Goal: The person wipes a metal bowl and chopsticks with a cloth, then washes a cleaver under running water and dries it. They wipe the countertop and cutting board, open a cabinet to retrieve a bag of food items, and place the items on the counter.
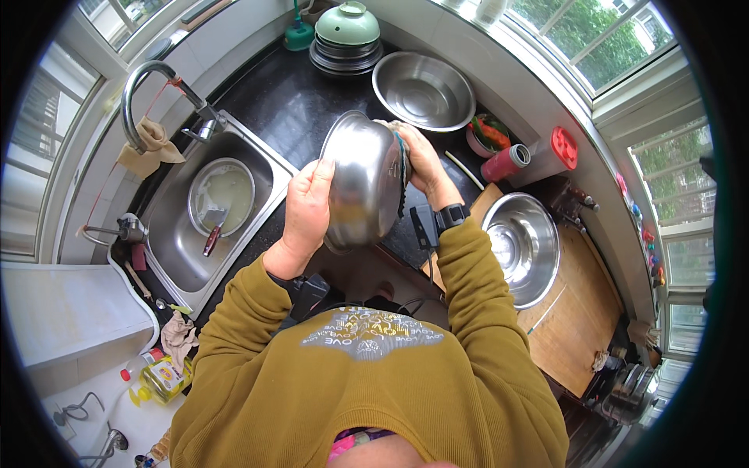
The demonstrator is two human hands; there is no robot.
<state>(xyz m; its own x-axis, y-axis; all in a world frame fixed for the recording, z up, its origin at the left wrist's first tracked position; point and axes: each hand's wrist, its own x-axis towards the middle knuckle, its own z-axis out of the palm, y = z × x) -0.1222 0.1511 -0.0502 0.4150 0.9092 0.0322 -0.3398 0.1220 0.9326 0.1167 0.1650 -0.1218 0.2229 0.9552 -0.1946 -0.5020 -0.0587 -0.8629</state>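
A shiny steel bowl (360, 183) is tipped up on its side in front of my chest. My left hand (308, 204) is closed on its left rim, thumb lying on the metal. On the other side, my right hand (423, 160) presses a cloth (405, 181) with a dark, teal-trimmed edge against the bowl. The fingers of that hand are partly hidden behind the cloth and bowl. A black band with a small device sits on each wrist.
At left, a steel sink (168, 246) holds a pan (222, 187) of cloudy water and a red-handled utensil (211, 240). Around the black counter stand stacked bowls (347, 39), a wide basin (425, 90), a red bottle (505, 162) and another basin (523, 249) on a wooden board (577, 320).
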